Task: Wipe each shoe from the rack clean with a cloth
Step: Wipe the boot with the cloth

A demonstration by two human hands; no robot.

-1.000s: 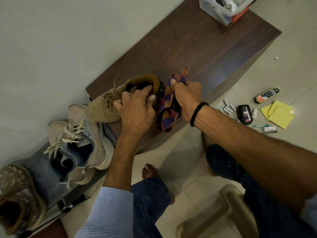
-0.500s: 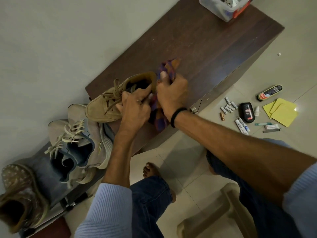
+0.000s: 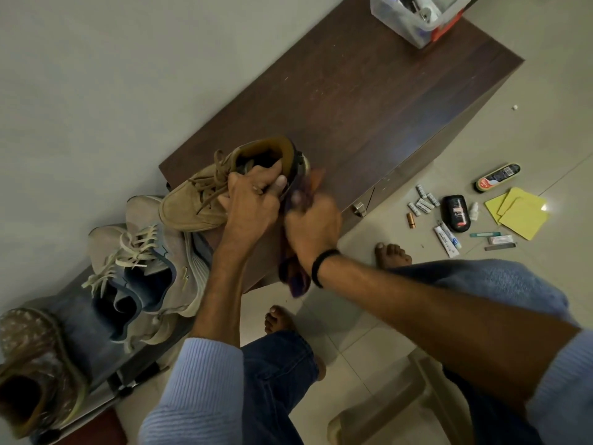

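A tan suede lace-up shoe [image 3: 195, 203] lies on the near end of a dark wooden cabinet top [image 3: 369, 101]. My left hand [image 3: 253, 203] grips its collar, fingers curled into the opening. My right hand [image 3: 313, 224] holds a purple and orange checked cloth [image 3: 293, 277] bunched against the shoe's heel side; most of the cloth hangs down below my wrist. Beside the cabinet, a low rack [image 3: 80, 319] carries grey-blue sneakers [image 3: 144, 271] and a brown patterned shoe [image 3: 32, 364].
A clear plastic box [image 3: 414, 17] stands at the cabinet's far end. On the tiled floor to the right lie a shoe-polish sponge [image 3: 495, 178], a black tin [image 3: 455, 213], batteries, tubes and yellow cloths [image 3: 519, 213]. A plastic stool [image 3: 398, 409] and my bare feet are below.
My right hand has drawn the cloth from the shoe's heel top down toward me along its near side. The left hand keeps its grip on the collar.
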